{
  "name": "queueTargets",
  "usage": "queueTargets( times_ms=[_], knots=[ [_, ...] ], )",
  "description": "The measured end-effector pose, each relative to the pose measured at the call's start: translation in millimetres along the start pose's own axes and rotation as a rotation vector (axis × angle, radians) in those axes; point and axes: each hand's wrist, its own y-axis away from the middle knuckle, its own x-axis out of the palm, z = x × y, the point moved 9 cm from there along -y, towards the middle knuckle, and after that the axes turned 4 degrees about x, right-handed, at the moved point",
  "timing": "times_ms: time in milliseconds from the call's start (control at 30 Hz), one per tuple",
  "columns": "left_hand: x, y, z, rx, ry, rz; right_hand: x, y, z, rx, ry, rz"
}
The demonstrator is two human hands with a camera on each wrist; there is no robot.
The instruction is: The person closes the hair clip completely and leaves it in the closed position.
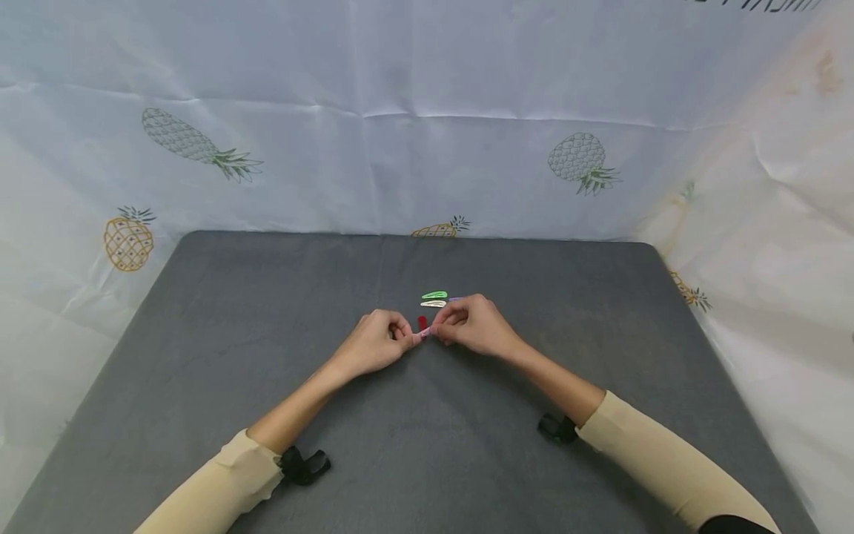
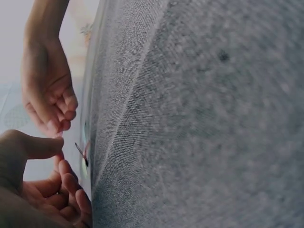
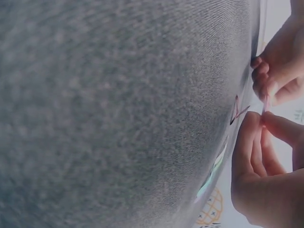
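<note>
A small pink hair clip [image 1: 425, 333] spans the gap between both hands over the table. My left hand [image 1: 379, 343] pinches one end between thumb and index finger, and my right hand [image 1: 477, 325] pinches the other end the same way. Just behind the fingertips lies a red hair clip [image 1: 422, 322], which stands sprung apart in a V in the right wrist view. Farther back are a green hair clip [image 1: 434, 294] and a cream hair clip [image 1: 434, 303], side by side. A bluish clip [image 1: 455, 299] shows beside them, mostly hidden by my right hand.
Everything rests on a grey cloth-covered table [image 1: 267, 297]. A white curtain with printed pineapples [image 1: 373, 170] hangs along the back and sides. Black straps [image 1: 303, 466] sit at the sleeve cuffs.
</note>
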Motion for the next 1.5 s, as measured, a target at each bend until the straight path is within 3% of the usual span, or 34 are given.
queueTargets(
  times_ms=[67, 233, 433, 567, 767, 1033, 1500],
  knots=[
    [-0.7, -1.8, -0.8, 0.010, 0.005, -0.020, -1.1, 0.4, 1.7, -0.002, -0.003, -0.007],
    [-9.8, -0.3, -21.0, 0.023, 0.032, -0.051, -4.9, 1.5, 6.8, -0.022, -0.006, -0.043],
    [-15.0, -0.5, -39.3, -0.018, 0.032, -0.040, -8.9, 2.8, 11.1, -0.050, -0.020, -0.085],
    [-16.3, -2.6, -36.7, -0.007, 0.040, -0.058, -11.1, 3.2, 11.0, -0.047, -0.033, -0.096],
    [-21.7, -2.1, -32.9, -0.078, 0.048, -0.086, -13.9, 2.8, 12.1, -0.048, -0.043, -0.107],
    [-21.0, -0.7, -28.6, -0.115, 0.068, -0.081, -15.5, 3.1, 9.4, -0.039, -0.063, -0.108],
    [-18.8, -0.7, -27.1, -0.117, 0.090, -0.060, -16.6, 3.8, 5.2, -0.004, -0.131, -0.080]
  ],
)
